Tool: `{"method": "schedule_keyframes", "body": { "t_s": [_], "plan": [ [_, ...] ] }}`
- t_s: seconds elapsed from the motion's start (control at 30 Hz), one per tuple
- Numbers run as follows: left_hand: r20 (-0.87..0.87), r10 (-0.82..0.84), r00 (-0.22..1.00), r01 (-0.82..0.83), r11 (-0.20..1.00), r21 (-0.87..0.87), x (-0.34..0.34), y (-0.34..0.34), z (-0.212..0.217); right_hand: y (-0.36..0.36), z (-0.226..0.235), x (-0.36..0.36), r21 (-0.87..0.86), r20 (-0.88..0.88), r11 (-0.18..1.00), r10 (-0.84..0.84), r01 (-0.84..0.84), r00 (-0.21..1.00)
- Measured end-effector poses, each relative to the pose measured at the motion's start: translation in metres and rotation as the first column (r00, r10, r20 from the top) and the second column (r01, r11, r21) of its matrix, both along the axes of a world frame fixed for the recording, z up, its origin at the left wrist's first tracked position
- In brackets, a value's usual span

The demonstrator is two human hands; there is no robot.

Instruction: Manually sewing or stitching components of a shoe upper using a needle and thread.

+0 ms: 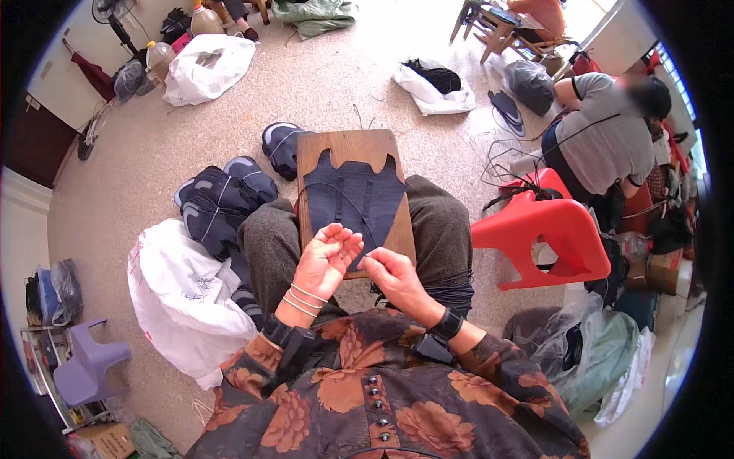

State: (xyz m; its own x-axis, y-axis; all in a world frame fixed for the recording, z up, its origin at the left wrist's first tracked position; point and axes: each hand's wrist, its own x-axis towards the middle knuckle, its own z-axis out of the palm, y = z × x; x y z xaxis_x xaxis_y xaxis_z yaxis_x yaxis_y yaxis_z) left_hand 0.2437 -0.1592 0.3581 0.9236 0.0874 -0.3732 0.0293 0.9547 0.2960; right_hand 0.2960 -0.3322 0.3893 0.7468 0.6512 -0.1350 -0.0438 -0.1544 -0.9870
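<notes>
A dark blue mesh fabric piece (336, 200), cut like a shoe upper with two curved notches at its far edge, lies on a wooden board (308, 153) between my knees. A thin dark cord (353, 200) arcs over the fabric and runs down to my fingers. My left hand (327, 256) is palm up over the near left edge of the fabric, its fingers loosely curled and apart. Beside it, my right hand (396, 281) pinches thumb to forefinger where the cord arrives; the cord's end is too small to make out.
Tied bundles of dark shoe uppers (214, 199) and a white sack (180, 287) lie by my left leg. A red plastic stool (547, 237) holding dark cords stands to my right. A person in grey (608, 134) sits beyond it. A bundle of dark cords (451, 294) hangs by my right knee.
</notes>
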Motion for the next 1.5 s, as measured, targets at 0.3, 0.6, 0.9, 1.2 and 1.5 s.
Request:
{"method": "schedule_keyframes", "body": {
  "t_s": [0.3,0.6,0.9,1.2,1.5],
  "plan": [
    [-0.026,0.093,0.995,-0.068,0.865,0.498,0.004,-0.030,0.010,0.022,-0.008,-0.004,-0.040,-0.089,0.999,0.013,-0.016,0.996],
    [-0.018,0.195,0.981,-0.161,0.855,0.493,-0.002,-0.008,-0.001,0.016,-0.011,-0.010,-0.077,-0.197,0.996,-0.049,0.034,0.979],
    [-0.231,-0.109,0.967,0.221,0.809,0.545,-0.020,-0.015,0.024,0.012,-0.017,-0.007,-0.015,-0.052,1.000,-0.018,0.017,0.999],
    [0.067,-0.008,0.998,-0.048,0.617,0.785,-0.020,-0.005,0.031,-0.013,0.012,0.011,-0.020,-0.064,1.000,0.015,-0.016,0.998],
    [-0.051,-0.106,0.993,0.095,0.463,0.881,-0.030,-0.002,0.049,-0.011,0.031,0.009,0.042,0.099,0.999,-0.005,0.000,0.995]
  ]
}}
